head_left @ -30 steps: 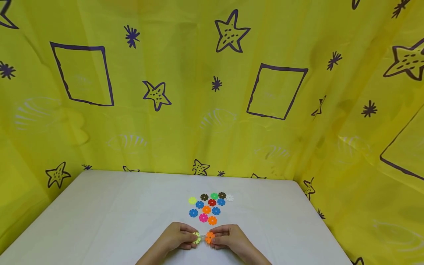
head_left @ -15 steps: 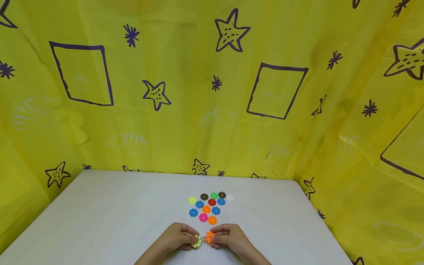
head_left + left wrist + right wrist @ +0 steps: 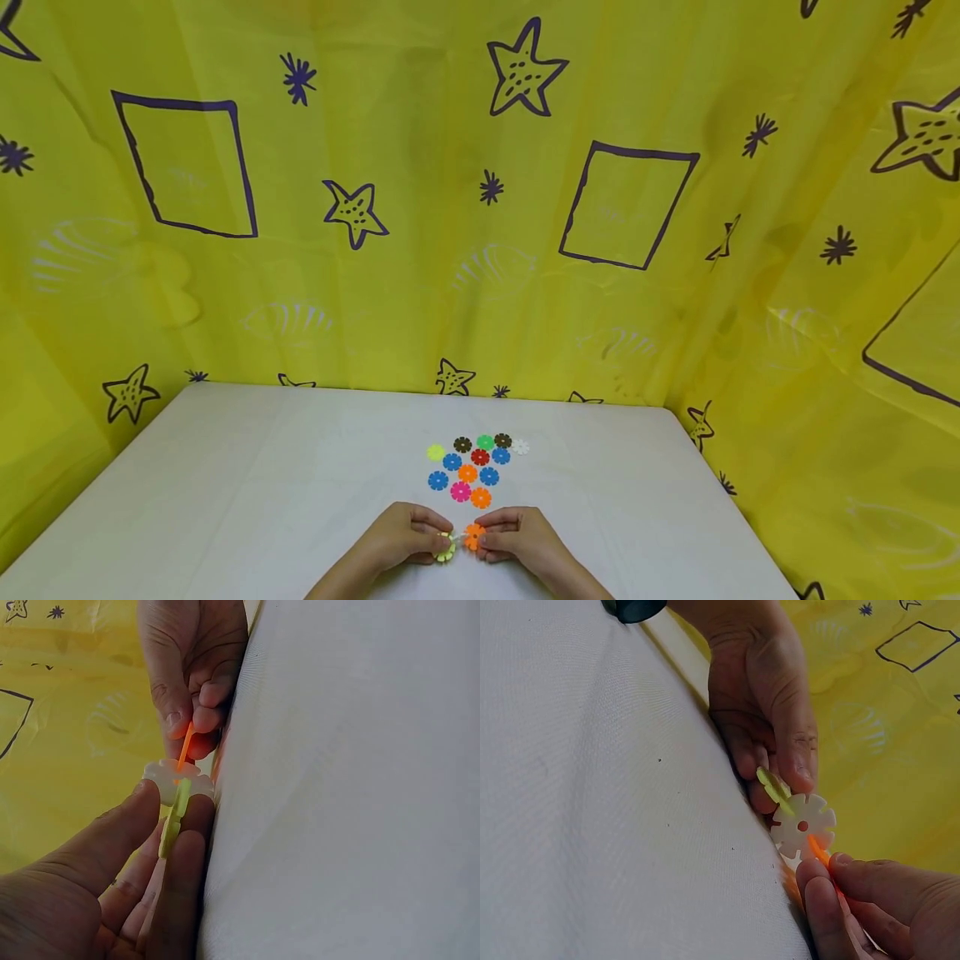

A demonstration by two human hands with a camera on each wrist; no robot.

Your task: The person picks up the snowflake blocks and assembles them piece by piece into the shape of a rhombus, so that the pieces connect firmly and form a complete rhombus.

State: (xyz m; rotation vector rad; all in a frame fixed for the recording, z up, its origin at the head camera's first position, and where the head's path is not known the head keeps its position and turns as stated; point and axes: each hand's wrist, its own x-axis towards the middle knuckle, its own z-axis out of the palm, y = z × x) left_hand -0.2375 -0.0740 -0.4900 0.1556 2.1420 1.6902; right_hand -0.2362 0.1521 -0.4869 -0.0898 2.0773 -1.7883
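Observation:
My left hand (image 3: 401, 537) pinches a pale yellow notched plastic disc (image 3: 446, 552) between thumb and fingers. Opposite it, my right hand (image 3: 525, 537) pinches an orange notched disc (image 3: 472, 536) by its edge. Between the two sits a white notched disc (image 3: 817, 815) with a round hole in its middle. In the right wrist view the yellow disc meets the white one's rim on one side, and the orange disc meets it on the other, both at an angle to it. The left thumb tip lies against the white disc in the left wrist view.
Just beyond the hands, several loose notched discs lie in a cluster, including a pink disc (image 3: 461, 492), a red disc (image 3: 480, 457) and a white disc (image 3: 521, 447). They lie on a white-covered table (image 3: 300, 467). A yellow patterned curtain (image 3: 420, 292) surrounds it.
The left hand's yellow disc has tipped and shifted slightly toward the body, and the white disc between the hands has tilted with it. The right hand and the loose discs have stayed about the same.

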